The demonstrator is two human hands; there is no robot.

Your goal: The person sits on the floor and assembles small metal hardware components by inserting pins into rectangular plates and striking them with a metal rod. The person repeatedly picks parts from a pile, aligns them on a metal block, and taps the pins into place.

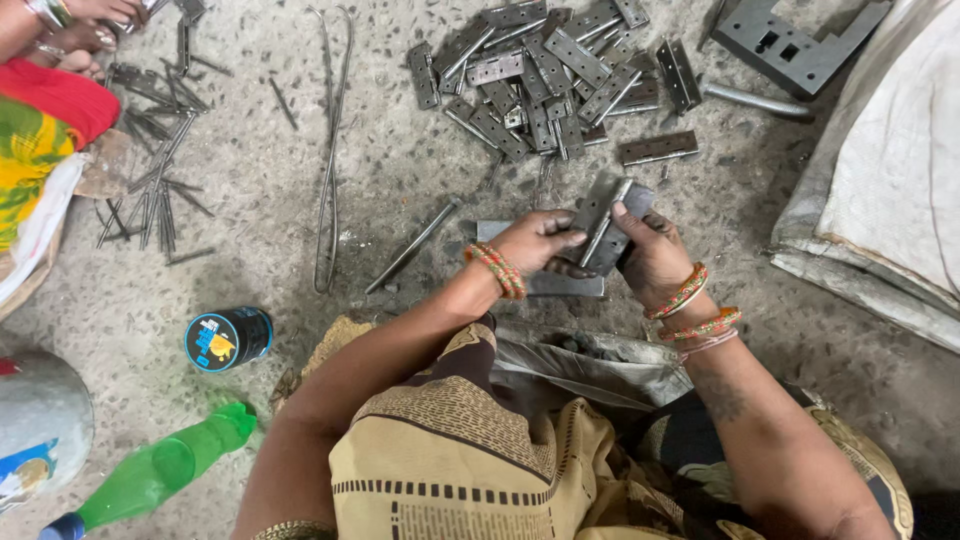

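Note:
Both my hands hold one grey metal hinge [603, 222] above the concrete floor. My left hand [535, 243] grips its left leaf with the fingers curled around it. My right hand [652, 255] pinches the right leaf, thumb on top. A flat steel plate [540, 284] lies on the floor just under my hands. A pile of several more hinges [545, 75] sits on the floor beyond, and a single hinge [657, 148] lies apart at its right.
A heap of thin metal pins [155, 165] lies at the left beside another person's clothing [40, 140] and hand [85, 25]. A long bent wire [330, 150], a loose rod [415, 243], a small round tin [228, 338], a green plastic bottle [150, 475], a heavy steel block [790, 45] and sacking [890, 180] surround me.

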